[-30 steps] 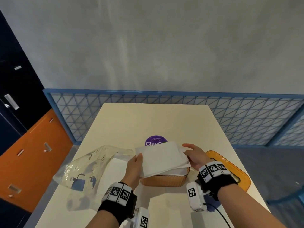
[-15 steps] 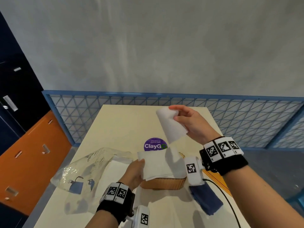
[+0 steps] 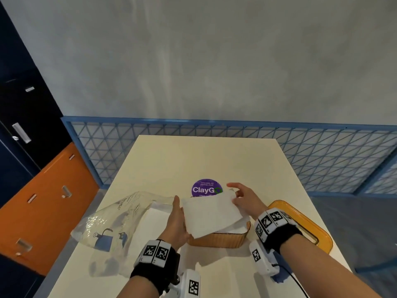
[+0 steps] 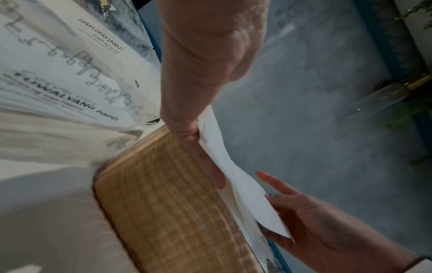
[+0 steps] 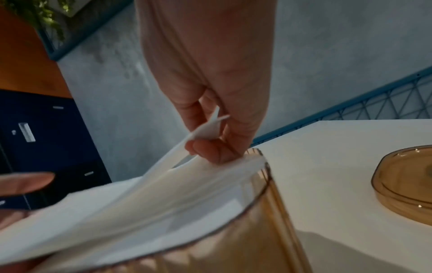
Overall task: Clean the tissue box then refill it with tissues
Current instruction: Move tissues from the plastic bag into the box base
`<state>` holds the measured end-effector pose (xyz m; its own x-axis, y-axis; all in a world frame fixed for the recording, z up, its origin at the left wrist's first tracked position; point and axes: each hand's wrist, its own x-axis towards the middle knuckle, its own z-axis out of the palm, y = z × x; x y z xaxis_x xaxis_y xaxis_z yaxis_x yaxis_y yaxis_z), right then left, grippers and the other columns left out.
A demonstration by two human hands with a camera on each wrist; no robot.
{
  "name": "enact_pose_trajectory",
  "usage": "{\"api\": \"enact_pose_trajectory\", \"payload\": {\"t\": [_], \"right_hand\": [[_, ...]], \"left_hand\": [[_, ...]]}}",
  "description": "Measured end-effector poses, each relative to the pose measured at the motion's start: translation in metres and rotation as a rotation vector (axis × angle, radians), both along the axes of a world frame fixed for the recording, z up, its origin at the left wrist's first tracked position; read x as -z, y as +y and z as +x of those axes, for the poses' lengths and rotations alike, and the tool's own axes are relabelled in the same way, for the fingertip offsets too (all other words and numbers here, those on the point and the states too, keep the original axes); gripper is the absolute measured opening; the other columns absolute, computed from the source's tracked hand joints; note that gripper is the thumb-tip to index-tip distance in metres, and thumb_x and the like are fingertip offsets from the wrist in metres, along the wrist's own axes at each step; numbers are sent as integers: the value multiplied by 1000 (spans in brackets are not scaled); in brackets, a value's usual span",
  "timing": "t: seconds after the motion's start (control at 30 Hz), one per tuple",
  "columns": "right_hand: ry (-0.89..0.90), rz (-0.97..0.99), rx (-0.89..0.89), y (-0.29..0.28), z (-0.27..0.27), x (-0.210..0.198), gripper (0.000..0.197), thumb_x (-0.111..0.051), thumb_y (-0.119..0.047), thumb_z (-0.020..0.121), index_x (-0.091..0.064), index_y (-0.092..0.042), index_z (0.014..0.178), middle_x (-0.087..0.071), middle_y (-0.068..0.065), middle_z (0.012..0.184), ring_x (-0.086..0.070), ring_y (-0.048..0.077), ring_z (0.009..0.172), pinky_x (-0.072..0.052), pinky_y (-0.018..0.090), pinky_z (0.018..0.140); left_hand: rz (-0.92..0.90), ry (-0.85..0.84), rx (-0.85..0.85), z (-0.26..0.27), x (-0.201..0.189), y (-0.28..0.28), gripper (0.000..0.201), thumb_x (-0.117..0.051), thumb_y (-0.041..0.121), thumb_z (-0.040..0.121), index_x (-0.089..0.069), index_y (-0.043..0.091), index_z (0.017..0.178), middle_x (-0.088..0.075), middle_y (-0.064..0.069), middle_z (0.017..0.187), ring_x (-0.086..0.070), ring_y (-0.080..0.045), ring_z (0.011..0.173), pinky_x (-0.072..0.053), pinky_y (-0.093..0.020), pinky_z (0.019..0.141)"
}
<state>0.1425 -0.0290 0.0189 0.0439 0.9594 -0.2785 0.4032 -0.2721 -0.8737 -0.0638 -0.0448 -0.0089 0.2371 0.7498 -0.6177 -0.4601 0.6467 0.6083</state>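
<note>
An amber ribbed tissue box (image 3: 217,240) stands on the table near me, filled with a stack of white tissues (image 3: 210,214) that overhangs its left rim. My left hand (image 3: 177,214) holds the left edge of the stack, thumb on top; in the left wrist view its fingers (image 4: 210,166) lie under the tissues (image 4: 236,177) along the box (image 4: 175,203). My right hand (image 3: 236,193) pinches the far right corner of the top tissue. The right wrist view shows that corner (image 5: 208,127) between thumb and fingers, just above the box (image 5: 233,240).
The box's amber lid (image 3: 300,224) lies to the right, also visible as the lid (image 5: 406,184). A clear plastic tissue wrapper (image 3: 113,220) with more tissues lies to the left. A blue cloth (image 3: 281,276) sits under my right wrist. A purple sticker (image 3: 204,189) is behind the box.
Half a second ago my right hand held a tissue sheet raised high above the box. It has come back down, and the sheet now lies over the stack. My left hand has stayed put.
</note>
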Motion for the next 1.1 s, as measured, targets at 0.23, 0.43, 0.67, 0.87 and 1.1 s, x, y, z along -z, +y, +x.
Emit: {"api": "enact_pose_trajectory", "payload": {"t": [0.23,0.43,0.67,0.87,1.1], "right_hand": [[-56,32,121,9,-1,30,50,-43,8,90,-45,-14,135,-40,-3,76,-47,19,91,-39,21,65],[-209,62,70,2,-8,23,56,-46,-1,92,-31,-15,144,-50,12,117,-49,28,112,-42,25,81],[282,-32,29,9,2,-5,75,-56,1,87,-17,-23,147,-53,13,127,-53,27,114,-45,33,87],[704,-35,-4,11,7,-14,43,-58,9,80,-53,-6,120,-62,13,106,-61,27,92,-54,33,73],[497,107,-11,-10,14,-3,40,-69,5,68,-56,-17,99,-57,8,103,-58,19,88,-54,30,72]], "left_hand": [[146,86,73,12,3,-3,32,-50,12,95,-53,9,127,-62,-19,121,-61,-33,102,-54,-41,79],[221,265,98,8,-4,-4,25,-46,11,97,-52,11,121,-63,-14,114,-59,-32,102,-53,-37,77],[580,449,203,3,-52,6,21,-48,14,95,-61,24,108,-67,-2,112,-61,-22,106,-47,-41,95],[694,461,176,-6,-66,12,28,-48,5,94,-67,24,87,-72,6,84,-66,-11,80,-52,-23,72],[707,534,118,-7,-26,0,22,-63,20,77,-57,20,98,-65,1,92,-61,-14,88,-52,-17,69]]}}
